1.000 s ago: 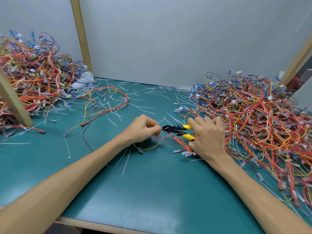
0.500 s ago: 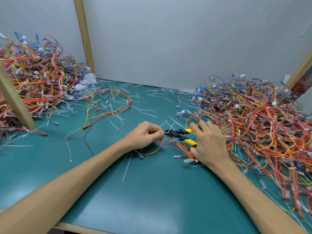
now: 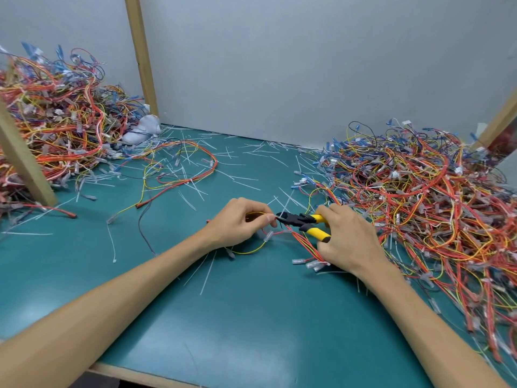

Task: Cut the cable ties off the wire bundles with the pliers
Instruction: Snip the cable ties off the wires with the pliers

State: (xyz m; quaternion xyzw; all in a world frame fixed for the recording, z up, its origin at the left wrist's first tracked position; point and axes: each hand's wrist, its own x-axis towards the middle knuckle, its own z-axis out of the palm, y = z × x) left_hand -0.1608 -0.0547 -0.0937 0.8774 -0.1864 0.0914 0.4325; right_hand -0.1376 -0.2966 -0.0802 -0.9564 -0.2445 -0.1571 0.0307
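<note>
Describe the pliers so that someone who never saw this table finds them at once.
On the green mat, between the left wire pile and the right wire pile, two hands meet. The right hand grips the pliers, whose black head points toward the left hand. Their thick yellow handles and rigid shape set them apart from the thin, bending yellow wires around.
</note>
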